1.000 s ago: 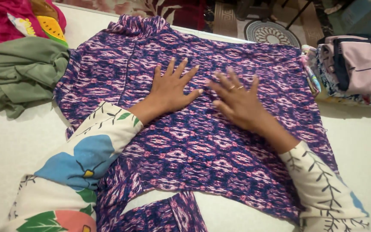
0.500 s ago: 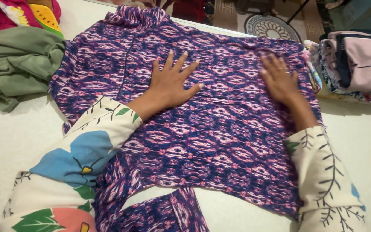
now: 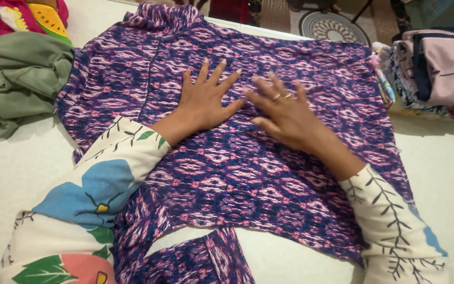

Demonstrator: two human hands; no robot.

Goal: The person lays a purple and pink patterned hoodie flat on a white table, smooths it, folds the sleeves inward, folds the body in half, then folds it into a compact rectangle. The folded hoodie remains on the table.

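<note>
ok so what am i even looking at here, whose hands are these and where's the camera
There is no machine here. A person wears a camera on their head, so the one picture looks down at their own two arms in flowery cream sleeves. The left hand and the right hand both lie flat, fingers spread, side by side on a purple patterned garment spread over a pale table. Neither hand grips anything; they only press on the cloth. At the left edge lies a crumpled green garment, with a pink and yellow one behind it. At the right stands a stack of folded clothes.
</note>
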